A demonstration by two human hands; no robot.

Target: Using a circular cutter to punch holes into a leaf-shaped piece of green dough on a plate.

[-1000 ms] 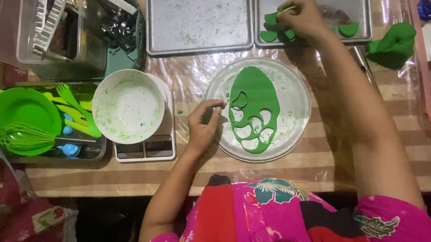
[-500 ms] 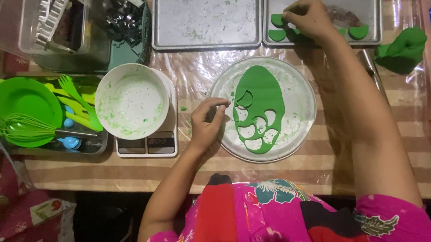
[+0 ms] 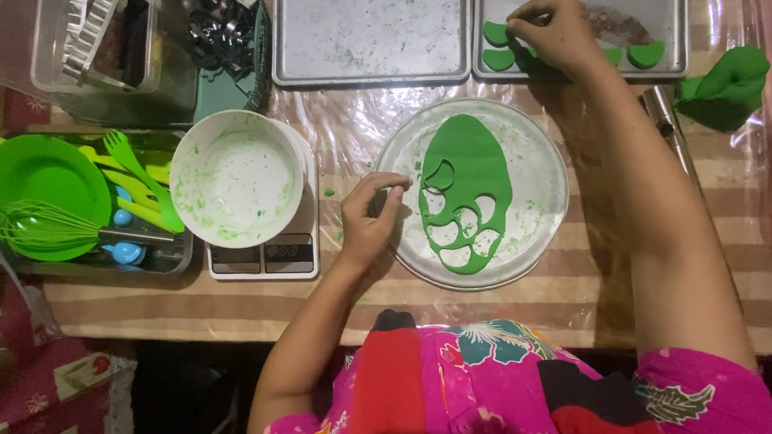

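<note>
The right hand [image 3: 556,34] reaches across the desk [image 3: 575,306] to the right-hand metal tray [image 3: 669,29], fingers bent and drawn together, tips pressed down among the small green dough cut-outs [image 3: 499,47] lying there; whether one piece is actually pinched between the fingertips cannot be told. More cut-outs sit to the right of that hand on the same tray.

The left hand [image 3: 370,221] rests at the left rim of the round clear plate [image 3: 547,164], fingers curled loosely and nearly closed, touching the plate's edge and gripping nothing visible. On the plate lies the rolled green dough sheet [image 3: 468,164], oval, with several holes cut out of its lower half.

Left of the plate a white bowl [image 3: 236,178] smeared with green stands on a kitchen scale [image 3: 265,255]. Further left a tray holds a green plate [image 3: 40,177] and a green whisk [image 3: 42,225]. A second metal tray [image 3: 369,31] lies beside the first, and a lump of green dough [image 3: 727,85] sits at the far right.
</note>
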